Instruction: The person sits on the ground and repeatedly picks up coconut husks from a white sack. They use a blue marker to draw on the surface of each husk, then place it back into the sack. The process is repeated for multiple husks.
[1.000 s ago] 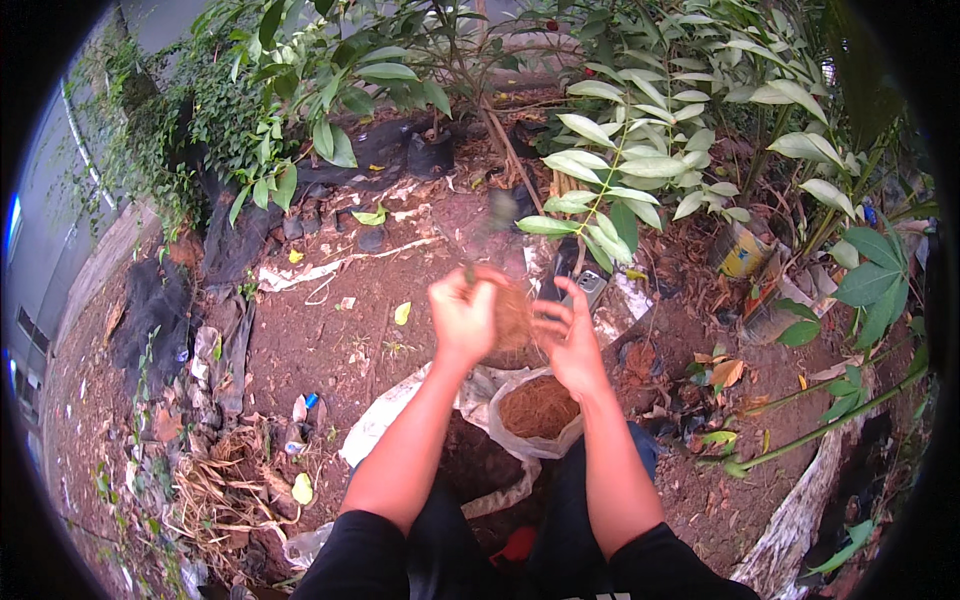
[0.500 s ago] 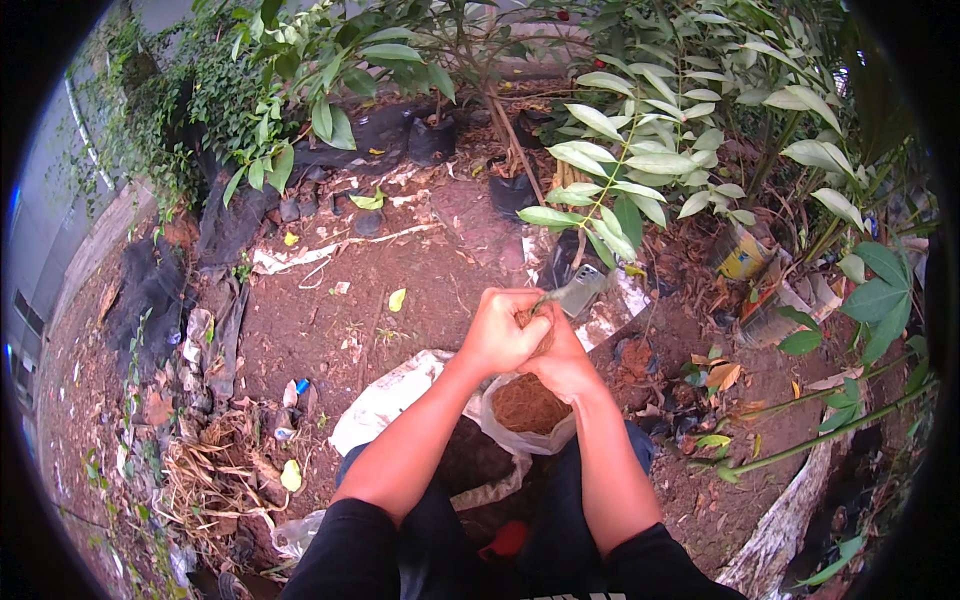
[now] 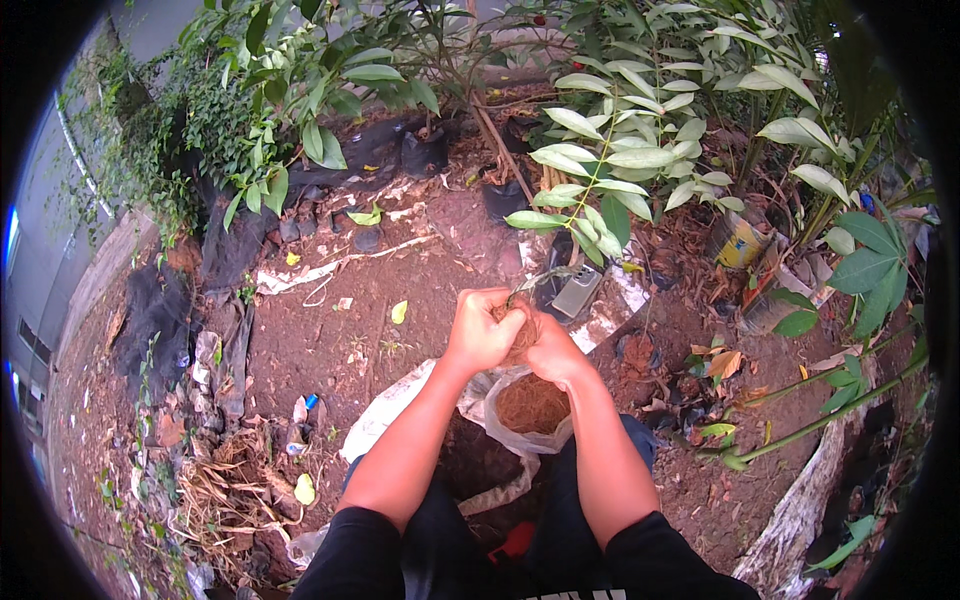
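My left hand [image 3: 482, 332] and my right hand [image 3: 553, 350] are both closed around a clump of brown coconut fibre [image 3: 521, 335], in front of my body. A thin greenish-grey stem [image 3: 540, 277] rises from the clump toward the leafy branch [image 3: 600, 180] beyond; leaves partly hide where it runs. Just below my hands stands a clear plastic bag [image 3: 528, 440] with more brown fibre [image 3: 533, 402] in it. To its left, between my legs, an open white sack [image 3: 505, 492] holds dark soil [image 3: 470, 455].
A smartphone [image 3: 577, 291] lies beyond my right hand on a dark surface. Black planting bags [image 3: 425, 152] stand at the back. Dry plant litter [image 3: 225, 485] is at left, a thick green stalk [image 3: 830, 424] at right. A yellow-labelled can [image 3: 740, 243] sits under the foliage.
My hands have shifted slightly left and moved a little apart, so more of the fibre clump shows between them. The phone is less covered now. The whole view has shifted slightly.
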Motion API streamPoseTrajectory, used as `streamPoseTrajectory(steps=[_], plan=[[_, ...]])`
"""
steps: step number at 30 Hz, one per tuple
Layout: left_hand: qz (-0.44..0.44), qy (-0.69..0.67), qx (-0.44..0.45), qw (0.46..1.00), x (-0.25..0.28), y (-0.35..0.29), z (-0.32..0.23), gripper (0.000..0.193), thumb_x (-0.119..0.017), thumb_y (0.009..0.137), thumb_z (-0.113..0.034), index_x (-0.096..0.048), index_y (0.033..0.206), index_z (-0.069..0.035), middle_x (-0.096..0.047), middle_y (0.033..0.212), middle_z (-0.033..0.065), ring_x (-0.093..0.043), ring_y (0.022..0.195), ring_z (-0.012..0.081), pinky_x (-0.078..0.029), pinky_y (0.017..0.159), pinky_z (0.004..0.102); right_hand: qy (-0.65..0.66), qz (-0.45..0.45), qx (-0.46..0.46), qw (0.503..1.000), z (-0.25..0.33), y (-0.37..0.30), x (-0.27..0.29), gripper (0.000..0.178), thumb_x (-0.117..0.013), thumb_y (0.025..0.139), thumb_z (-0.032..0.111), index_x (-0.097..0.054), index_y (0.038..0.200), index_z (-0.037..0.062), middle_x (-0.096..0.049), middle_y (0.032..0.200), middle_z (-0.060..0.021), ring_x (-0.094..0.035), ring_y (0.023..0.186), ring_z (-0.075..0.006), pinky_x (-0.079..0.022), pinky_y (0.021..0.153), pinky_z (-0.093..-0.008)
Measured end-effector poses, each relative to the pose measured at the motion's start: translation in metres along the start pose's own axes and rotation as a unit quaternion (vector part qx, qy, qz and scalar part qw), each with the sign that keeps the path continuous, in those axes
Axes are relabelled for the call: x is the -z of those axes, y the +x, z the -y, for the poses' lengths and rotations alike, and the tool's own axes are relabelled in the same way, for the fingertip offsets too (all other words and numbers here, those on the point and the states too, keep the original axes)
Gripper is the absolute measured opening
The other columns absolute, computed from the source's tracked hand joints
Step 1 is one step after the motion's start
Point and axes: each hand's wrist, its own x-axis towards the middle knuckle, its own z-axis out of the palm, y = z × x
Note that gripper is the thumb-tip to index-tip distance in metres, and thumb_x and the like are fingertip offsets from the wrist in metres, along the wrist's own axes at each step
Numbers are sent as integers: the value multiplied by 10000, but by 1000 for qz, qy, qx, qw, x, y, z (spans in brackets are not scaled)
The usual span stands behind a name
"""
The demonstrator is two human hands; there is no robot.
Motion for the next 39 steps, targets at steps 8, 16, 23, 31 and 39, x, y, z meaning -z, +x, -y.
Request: streamPoseTrajectory(steps=[8, 16, 23, 31, 39], plan=[[115, -101, 55, 987, 5, 2, -4, 153, -618, 811, -57, -736, 794, 40, -744, 751, 81, -696, 739, 148, -556, 750, 319, 82, 191, -188, 960, -30, 6, 35, 547, -745, 870, 11, -576, 1390, 43, -664, 1329, -132, -686, 1173, -275, -563, 1004, -452], [19, -320, 24, 947, 34, 11, 1, 216, -542, 814, -90, -684, 764, 64, -730, 827, 170, -695, 816, 255, -561, 839, 404, 221, 178, -111, 952, -10, 4, 24, 476, -771, 914, 93, -609, 1347, -21, -712, 1240, -142, -703, 1130, -257, -584, 967, -397], [-140, -471, 38, 870, 71, 14, 45, 305, -522, 982, -311, -590, 894, -28, -611, 938, 135, -603, 949, 285, -513, 936, 503, 11, 16, 98, 995, 16, -8, -4, 442, -719, 951, -5, -608, 1378, -27, -713, 1224, -122, -700, 1051, -163, -567, 941, -307], [-220, -561, 258, 755, 58, 17, 24, 284, -446, 974, -252, -631, 989, -37, -670, 1007, 152, -662, 971, 327, -550, 911, 530, -166, -189, 285, 925, 39, -14, -19, 434, -762, 912, 133, -659, 1321, 30, -653, 1368, -111, -584, 1292, -249, -469, 1084, -406], [-121, -605, 280, 736, -25, -7, 27, 439, -364, 1063, -351, -638, 1195, -34, -689, 1126, 124, -660, 1090, 245, -535, 979, 421, -261, -264, 416, 830, 28, -2, -52, 414, -626, 1005, 349, -719, 1187, -11, -666, 1291, -211, -622, 1201, -362, -444, 1089, -482]])
